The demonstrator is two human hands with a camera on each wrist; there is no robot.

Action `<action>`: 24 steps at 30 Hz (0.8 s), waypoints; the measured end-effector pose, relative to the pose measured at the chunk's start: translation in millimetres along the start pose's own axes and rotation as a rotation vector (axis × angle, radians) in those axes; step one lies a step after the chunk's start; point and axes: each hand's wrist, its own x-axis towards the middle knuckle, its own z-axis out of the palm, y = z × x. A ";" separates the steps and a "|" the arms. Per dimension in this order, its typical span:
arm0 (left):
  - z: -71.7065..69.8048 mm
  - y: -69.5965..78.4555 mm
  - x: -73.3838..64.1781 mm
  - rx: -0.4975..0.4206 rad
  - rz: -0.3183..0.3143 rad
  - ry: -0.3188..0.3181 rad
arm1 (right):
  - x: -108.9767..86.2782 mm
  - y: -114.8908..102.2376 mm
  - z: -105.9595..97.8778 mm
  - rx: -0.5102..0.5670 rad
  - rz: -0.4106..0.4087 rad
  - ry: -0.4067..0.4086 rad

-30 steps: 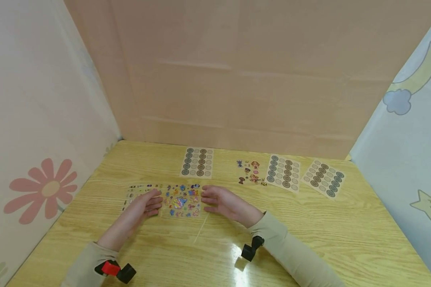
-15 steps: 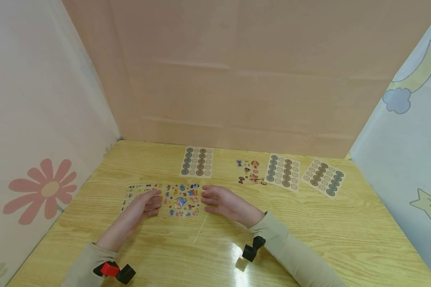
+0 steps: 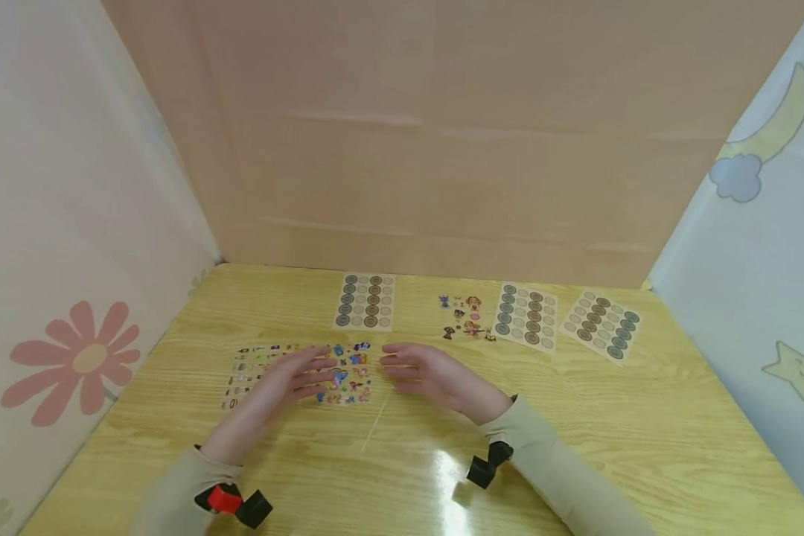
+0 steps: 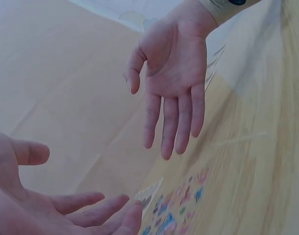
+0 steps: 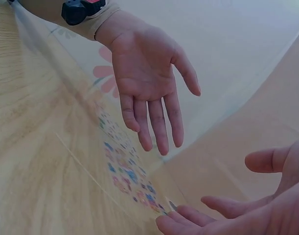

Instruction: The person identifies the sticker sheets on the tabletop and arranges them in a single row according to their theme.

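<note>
At the head view's lower centre, a colourful sticker sheet (image 3: 351,377) is partly hidden behind the left hand (image 3: 291,378), fingers loosely extended; the right hand (image 3: 437,377), fingers likewise, is just right. A circle-printed sheet (image 3: 365,301) above bears marks too small to read.

Just left of centre in the head view, there's the cartoon sticker sheet (image 3: 353,377), flat, bright with blue and pink, left hand (image 3: 288,381) masking its left side, right hand (image 3: 434,374) just off its right edge. Farther left, the tiny-icon sticker sheet (image 3: 243,371) lies flat, partly hidden.
</note>
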 end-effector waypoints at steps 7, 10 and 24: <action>27.5 7.3 21.1 -0.046 0.032 -0.110 | -12.9 -15.1 -17.6 0.029 -0.044 0.022; 37.6 11.2 30.3 -0.066 0.046 -0.160 | -17.6 -21.9 -25.6 0.026 -0.070 0.042; 66.9 26.2 74.0 -0.223 0.031 -0.260 | -33.0 -65.8 -76.2 0.082 -0.194 0.170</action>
